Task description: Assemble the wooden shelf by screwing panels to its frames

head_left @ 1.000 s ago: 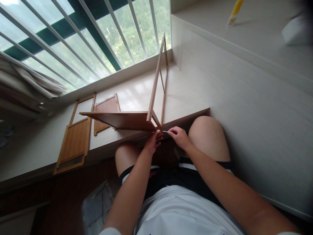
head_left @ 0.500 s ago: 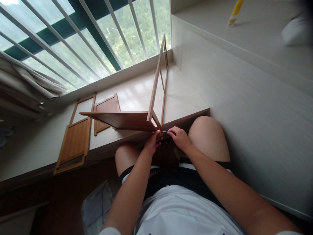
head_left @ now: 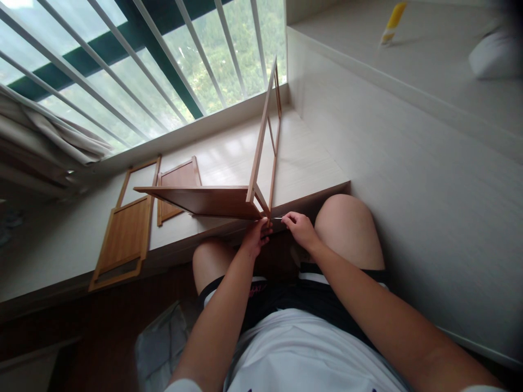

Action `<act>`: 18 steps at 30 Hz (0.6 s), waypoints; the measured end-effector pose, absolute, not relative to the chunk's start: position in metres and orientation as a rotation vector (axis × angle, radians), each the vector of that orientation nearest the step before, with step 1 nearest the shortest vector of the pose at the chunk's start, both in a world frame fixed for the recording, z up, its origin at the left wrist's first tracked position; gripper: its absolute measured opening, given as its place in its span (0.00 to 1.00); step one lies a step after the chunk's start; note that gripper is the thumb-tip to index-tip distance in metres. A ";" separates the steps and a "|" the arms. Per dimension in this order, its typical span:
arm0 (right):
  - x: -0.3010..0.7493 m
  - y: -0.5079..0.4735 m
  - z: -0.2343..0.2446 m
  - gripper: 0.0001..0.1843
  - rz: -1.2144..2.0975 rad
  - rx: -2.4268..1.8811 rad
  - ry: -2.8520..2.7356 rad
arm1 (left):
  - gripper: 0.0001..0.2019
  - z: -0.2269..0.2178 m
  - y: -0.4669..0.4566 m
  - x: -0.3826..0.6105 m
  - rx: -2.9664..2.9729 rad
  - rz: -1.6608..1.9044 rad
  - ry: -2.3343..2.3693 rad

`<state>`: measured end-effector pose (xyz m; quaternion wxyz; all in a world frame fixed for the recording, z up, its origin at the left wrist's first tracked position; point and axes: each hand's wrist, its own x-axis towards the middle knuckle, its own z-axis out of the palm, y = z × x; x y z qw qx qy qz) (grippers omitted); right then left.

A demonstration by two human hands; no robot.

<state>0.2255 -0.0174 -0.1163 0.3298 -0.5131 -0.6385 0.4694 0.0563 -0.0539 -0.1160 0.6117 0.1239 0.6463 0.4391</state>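
A wooden board (head_left: 200, 199) lies level and meets an upright wooden frame (head_left: 263, 133) at a corner near the sill's front edge. My left hand (head_left: 257, 237) is closed around that corner from below. My right hand (head_left: 300, 227) pinches a thin metal tool (head_left: 277, 219) whose tip points into the joint. Both hands hover just above my knees.
Two more wooden panels (head_left: 125, 228) (head_left: 176, 182) lie flat on the pale window sill (head_left: 229, 149) at the left. A barred window (head_left: 163, 60) runs behind. A white wall (head_left: 408, 179) rises at the right, with a yellow item (head_left: 391, 22) on the ledge above. A plastic bag (head_left: 159, 348) lies on the floor.
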 end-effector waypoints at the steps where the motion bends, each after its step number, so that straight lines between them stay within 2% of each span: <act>1: 0.226 -0.017 -0.116 0.13 1.190 -1.333 -1.683 | 0.18 -0.116 -0.054 0.056 0.285 1.014 1.491; 7: 0.227 -0.019 -0.115 0.08 1.045 -1.256 -1.855 | 0.18 -0.118 -0.055 0.056 0.289 1.026 1.490; 18: 0.227 -0.021 -0.115 0.07 0.909 -1.266 -2.022 | 0.19 -0.119 -0.054 0.057 0.277 1.030 1.478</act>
